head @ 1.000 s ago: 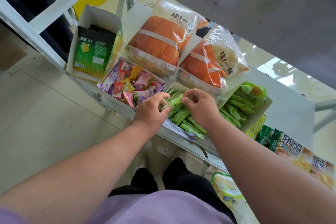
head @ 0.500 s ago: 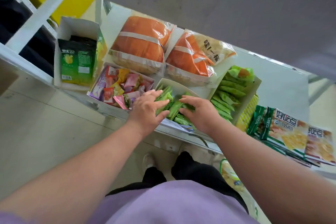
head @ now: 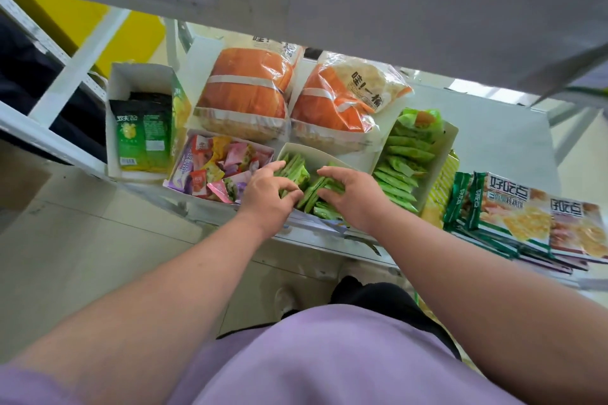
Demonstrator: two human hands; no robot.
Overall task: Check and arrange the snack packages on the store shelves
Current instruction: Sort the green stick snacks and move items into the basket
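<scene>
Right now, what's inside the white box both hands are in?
The white box holds small green packets; the left hand and right hand cover the front ones, so their count and the box's bottom are hidden.

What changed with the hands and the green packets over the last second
Both hands went from pinching packets at the front of the middle box to spreading over them. The left hand now curls its fingers onto the green packets; the right hand presses its fingers on a neighbouring bunch. No packet left the box. The candy box, orange bags and other boxes stayed put.
</scene>
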